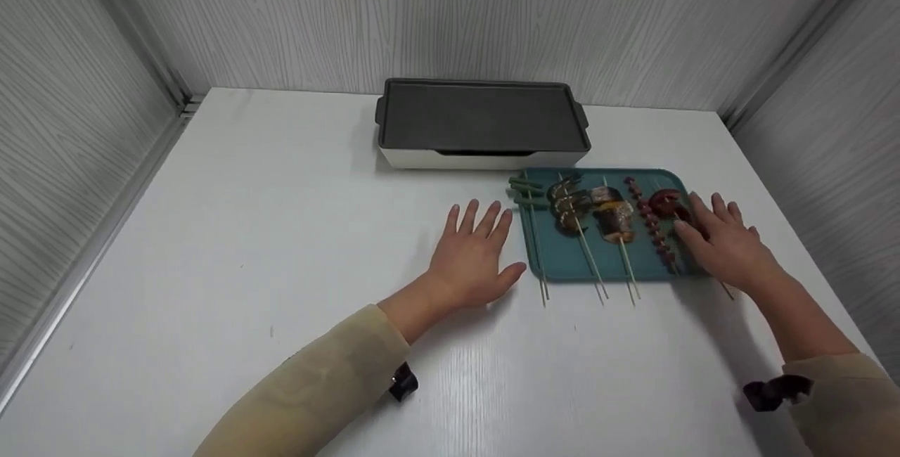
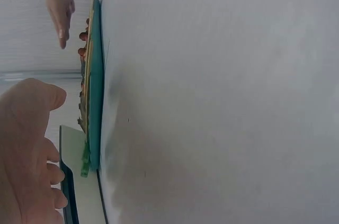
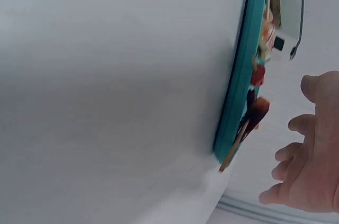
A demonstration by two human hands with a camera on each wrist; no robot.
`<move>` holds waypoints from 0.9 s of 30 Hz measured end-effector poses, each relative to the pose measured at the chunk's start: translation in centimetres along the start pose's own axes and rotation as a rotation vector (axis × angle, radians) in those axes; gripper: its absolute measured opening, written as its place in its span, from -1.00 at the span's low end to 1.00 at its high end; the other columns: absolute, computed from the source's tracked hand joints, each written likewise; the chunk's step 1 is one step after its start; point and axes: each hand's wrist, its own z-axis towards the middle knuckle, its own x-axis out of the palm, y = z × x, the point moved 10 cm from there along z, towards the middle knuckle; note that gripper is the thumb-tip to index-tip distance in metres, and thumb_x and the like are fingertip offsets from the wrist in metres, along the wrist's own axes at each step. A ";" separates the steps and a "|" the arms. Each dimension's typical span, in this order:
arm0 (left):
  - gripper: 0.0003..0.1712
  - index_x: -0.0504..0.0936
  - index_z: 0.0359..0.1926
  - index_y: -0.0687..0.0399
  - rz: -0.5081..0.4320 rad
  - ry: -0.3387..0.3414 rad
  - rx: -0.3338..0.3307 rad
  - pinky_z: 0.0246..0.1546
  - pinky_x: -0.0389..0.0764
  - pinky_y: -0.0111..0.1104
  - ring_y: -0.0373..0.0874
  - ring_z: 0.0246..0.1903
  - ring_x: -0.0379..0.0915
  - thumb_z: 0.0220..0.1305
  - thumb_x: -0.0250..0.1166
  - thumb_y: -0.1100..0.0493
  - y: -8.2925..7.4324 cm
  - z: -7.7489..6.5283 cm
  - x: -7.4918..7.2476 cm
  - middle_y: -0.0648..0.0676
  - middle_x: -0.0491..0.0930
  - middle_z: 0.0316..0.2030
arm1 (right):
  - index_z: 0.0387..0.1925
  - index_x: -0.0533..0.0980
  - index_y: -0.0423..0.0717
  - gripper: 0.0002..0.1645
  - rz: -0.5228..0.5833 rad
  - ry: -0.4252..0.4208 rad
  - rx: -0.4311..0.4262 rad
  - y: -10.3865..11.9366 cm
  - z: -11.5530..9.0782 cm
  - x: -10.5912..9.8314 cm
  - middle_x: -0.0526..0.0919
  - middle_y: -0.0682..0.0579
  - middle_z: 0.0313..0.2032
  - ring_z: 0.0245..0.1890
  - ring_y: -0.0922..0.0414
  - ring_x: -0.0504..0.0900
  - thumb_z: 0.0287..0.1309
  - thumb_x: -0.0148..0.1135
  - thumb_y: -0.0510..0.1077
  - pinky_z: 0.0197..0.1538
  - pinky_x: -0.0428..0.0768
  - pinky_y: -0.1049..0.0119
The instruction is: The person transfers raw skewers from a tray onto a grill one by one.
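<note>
A tan sleeve comes in over the white tabletop, and out of it reaches the left hand. Its fingers are straight and spread apart. It holds nothing and is up above the tabletop, just left of the tray. Behind it, at the back, sits a grill with a flat black top and a pale bottom. Next is the blue-green tray, just in front of the grill's right end. On it, in a row, lie green food on sticks, curly shrimp on sticks, fat fish chunks on sticks, small red balls on a stick and dark red food on a stick. Last, the right hand is above the tray's right end, fingers a bit apart, holding nothing, nearest the dark red food.
</note>
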 end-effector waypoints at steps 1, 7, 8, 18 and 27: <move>-0.05 -0.04 0.73 0.05 0.003 0.006 0.004 0.60 -0.24 0.13 0.21 0.67 -0.28 0.62 -0.14 -0.40 -0.3 0.1 0.1 0.12 -0.08 0.70 | 0.68 -0.27 -0.29 0.00 0.011 0.008 0.001 -0.5 0.0 0.0 -0.40 -0.55 0.58 0.56 -0.53 -0.45 0.67 -0.38 0.35 0.37 -0.27 -0.66; -0.12 -0.01 0.72 0.06 0.011 0.044 0.043 0.61 -0.21 0.11 0.19 0.67 -0.26 0.67 -0.16 -0.33 -2.1 0.7 1.2 0.08 -0.08 0.70 | 0.66 -0.27 -0.37 -0.08 0.050 0.063 0.016 -3.0 -0.1 0.3 -0.35 -0.57 0.58 0.55 -0.56 -0.40 0.71 -0.48 0.26 0.42 -0.19 -0.60; -0.14 0.01 0.72 0.06 0.010 0.049 0.048 0.61 -0.20 0.10 0.19 0.67 -0.25 0.67 -0.16 -0.32 -2.3 0.8 1.4 0.07 -0.07 0.70 | 0.65 -0.26 -0.37 -0.09 0.054 0.070 0.018 -3.3 -0.1 0.5 -0.33 -0.57 0.58 0.55 -0.57 -0.38 0.72 -0.49 0.25 0.42 -0.18 -0.59; -0.21 0.11 0.70 0.03 -0.005 0.082 0.065 0.61 -0.20 0.10 0.17 0.66 -0.21 0.69 -0.14 -0.26 -3.2 1.0 2.2 0.03 0.02 0.68 | 0.66 -0.23 -0.32 -0.01 0.100 0.133 0.101 -5.5 -0.5 1.8 -0.25 -0.50 0.60 0.56 -0.54 -0.29 0.66 -0.50 0.36 0.45 -0.12 -0.55; -0.24 0.15 0.69 0.01 -0.026 0.119 0.083 0.61 -0.19 0.09 0.17 0.65 -0.16 0.71 -0.21 -0.26 -3.6 0.9 2.6 0.03 0.05 0.67 | 0.66 -0.29 -0.27 0.02 0.086 0.168 0.130 -5.4 -0.5 2.0 -0.25 -0.65 0.53 0.52 -0.62 -0.20 0.63 -0.51 0.42 0.42 -0.03 -0.56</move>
